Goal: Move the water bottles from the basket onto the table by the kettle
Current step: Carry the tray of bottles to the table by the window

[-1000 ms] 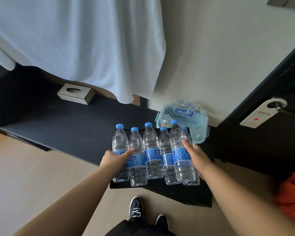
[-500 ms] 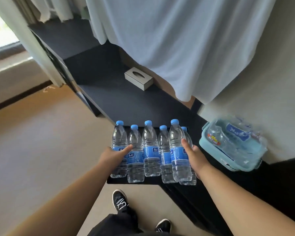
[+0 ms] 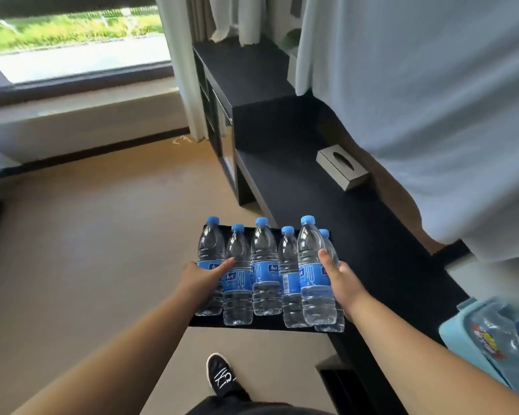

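Head camera looks steeply down, close above the forearms.

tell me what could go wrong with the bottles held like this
1. The six water bottles seem to be squeezed in a row from the ends only, by the left hand and the right hand. The middle ones, gripped by neither hand, could slip out and drop.
2. The black bench runs close beside the right hand, so a knock against it might jolt the row loose.
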The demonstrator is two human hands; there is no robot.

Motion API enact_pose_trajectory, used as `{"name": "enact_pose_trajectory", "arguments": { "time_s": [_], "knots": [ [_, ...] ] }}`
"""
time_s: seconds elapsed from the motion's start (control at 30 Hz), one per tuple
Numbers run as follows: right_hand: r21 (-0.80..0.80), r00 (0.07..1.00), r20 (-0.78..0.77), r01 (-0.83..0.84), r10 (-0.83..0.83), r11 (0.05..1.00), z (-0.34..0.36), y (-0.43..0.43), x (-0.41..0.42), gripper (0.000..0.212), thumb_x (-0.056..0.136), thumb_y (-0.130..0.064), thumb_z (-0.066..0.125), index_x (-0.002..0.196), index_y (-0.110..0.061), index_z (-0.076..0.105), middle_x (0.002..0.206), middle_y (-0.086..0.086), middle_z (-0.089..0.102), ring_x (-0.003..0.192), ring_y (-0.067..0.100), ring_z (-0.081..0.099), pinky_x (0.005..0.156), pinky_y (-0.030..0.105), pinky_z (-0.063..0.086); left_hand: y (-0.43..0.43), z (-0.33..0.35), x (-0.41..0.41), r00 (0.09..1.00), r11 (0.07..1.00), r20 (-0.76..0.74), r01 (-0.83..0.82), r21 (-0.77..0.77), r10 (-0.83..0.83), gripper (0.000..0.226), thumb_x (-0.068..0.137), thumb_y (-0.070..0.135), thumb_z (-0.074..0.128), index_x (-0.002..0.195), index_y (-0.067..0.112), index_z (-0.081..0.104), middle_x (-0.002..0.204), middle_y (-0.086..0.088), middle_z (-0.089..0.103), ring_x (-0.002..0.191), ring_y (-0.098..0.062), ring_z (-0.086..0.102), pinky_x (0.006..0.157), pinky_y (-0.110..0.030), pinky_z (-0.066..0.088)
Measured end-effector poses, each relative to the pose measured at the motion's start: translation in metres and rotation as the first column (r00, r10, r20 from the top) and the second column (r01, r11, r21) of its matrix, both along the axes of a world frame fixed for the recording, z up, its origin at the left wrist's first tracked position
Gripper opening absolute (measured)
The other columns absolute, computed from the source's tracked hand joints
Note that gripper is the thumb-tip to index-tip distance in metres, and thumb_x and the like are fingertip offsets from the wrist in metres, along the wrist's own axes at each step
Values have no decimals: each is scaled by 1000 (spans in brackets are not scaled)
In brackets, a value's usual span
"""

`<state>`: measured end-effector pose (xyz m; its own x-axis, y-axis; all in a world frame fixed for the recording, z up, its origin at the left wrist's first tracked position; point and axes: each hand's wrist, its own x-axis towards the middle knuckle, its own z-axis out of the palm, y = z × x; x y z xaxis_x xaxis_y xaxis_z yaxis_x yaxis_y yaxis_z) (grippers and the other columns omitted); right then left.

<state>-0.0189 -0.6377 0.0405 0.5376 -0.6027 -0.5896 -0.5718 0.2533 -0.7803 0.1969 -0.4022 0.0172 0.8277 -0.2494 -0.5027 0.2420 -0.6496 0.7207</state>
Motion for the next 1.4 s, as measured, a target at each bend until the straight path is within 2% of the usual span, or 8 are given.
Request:
{"name": "enact_pose_trajectory", "arguments": {
  "time_s": [0.17,0.27,0.5,0.6,0.77,1.0,1.17,1.4],
  "knots": [
    [15,999,15,-52,52,999,1,13,85,140,44,-107,59,149,-16,44,141,12,61,130,34,60,112,59,47,30,0,69,999,999,-16,-36,-13,36,50,66,67,86,72,20,70,43,9,54,37,-4,49,36,-20,39],
    [22,995,18,-94,94,995,2,19,132,145,41,-107,60,151,-16,41,144,14,59,132,36,59,113,60,46,44,-1,107,997,997,-8,-77,-26,77,49,66,66,87,75,20,73,48,7,60,49,-11,57,44,-25,46],
    [47,985,63,-163,160,985,4,28,230,144,39,-105,65,150,-16,42,140,14,62,130,36,61,112,60,47,77,0,177,987,987,-48,-153,-42,151,89,46,86,78,91,9,78,61,0,60,57,-19,54,56,-35,45],
    [66,977,74,-204,199,977,5,27,264,133,45,-102,68,143,-13,49,128,14,70,118,35,69,107,59,52,84,-1,199,981,981,-43,-191,-39,189,81,43,86,79,85,16,78,60,4,64,59,-19,59,56,-37,49],
    [46,963,74,-263,260,964,3,11,320,121,59,-97,66,140,-8,54,130,18,69,121,38,67,109,61,49,75,-3,238,975,974,-53,-219,-54,216,70,46,82,80,86,24,77,71,1,77,75,-28,75,72,-46,63],
    [45,947,81,-316,312,948,-7,-32,405,127,54,-99,67,145,-12,49,131,14,69,121,35,67,109,61,50,38,-8,304,955,953,-75,-293,-72,288,64,56,73,85,92,21,76,85,-7,79,88,-34,76,83,-55,63],
    [5,916,84,-395,393,919,-4,-73,470,129,53,-103,62,148,-16,46,140,10,63,131,34,61,113,59,46,4,-7,348,944,942,-78,-326,-79,320,69,50,78,80,93,24,77,79,5,80,80,-20,77,83,-51,63],
    [23,902,99,-424,420,906,0,-114,538,127,53,-100,64,145,-14,50,136,12,66,127,36,63,112,59,47,-33,-2,402,934,933,-44,-356,-46,354,62,60,77,81,94,25,77,82,4,79,83,-22,75,81,-44,62]
  ]
}}
